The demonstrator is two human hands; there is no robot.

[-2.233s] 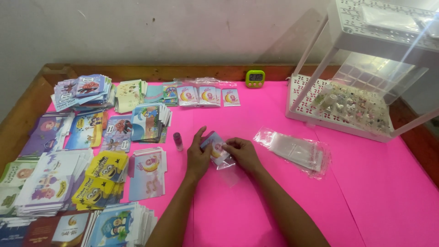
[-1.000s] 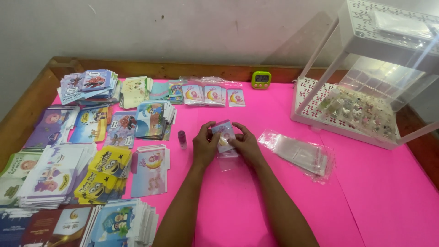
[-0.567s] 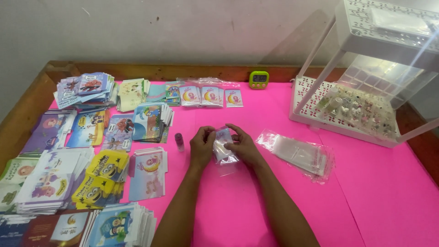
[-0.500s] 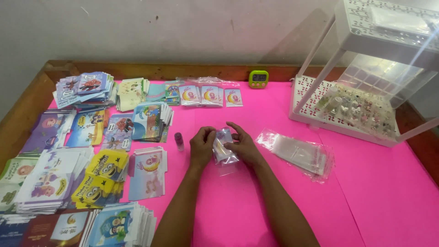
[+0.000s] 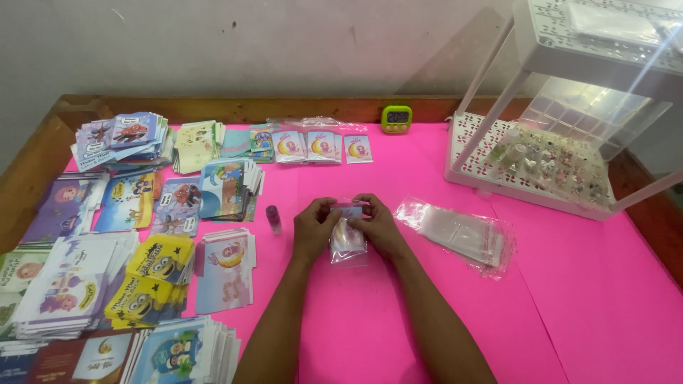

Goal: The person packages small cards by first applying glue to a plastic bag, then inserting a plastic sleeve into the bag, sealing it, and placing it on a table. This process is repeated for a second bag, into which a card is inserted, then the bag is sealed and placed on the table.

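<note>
Pink tabletop: left hand and right hand both pinch the top edge of a small clear plastic pouch holding a card, near centre. Advisable: keep the flap square while pressing. Card stacks lie left; a white lattice rack stands right, against a plain wall.

Fingers of the left hand and right hand cover the top edge of the small clear packet, its contents too blurred to tell. Card stacks run off the lower left edge. Trinkets in the white tray are too small to identify.
</note>
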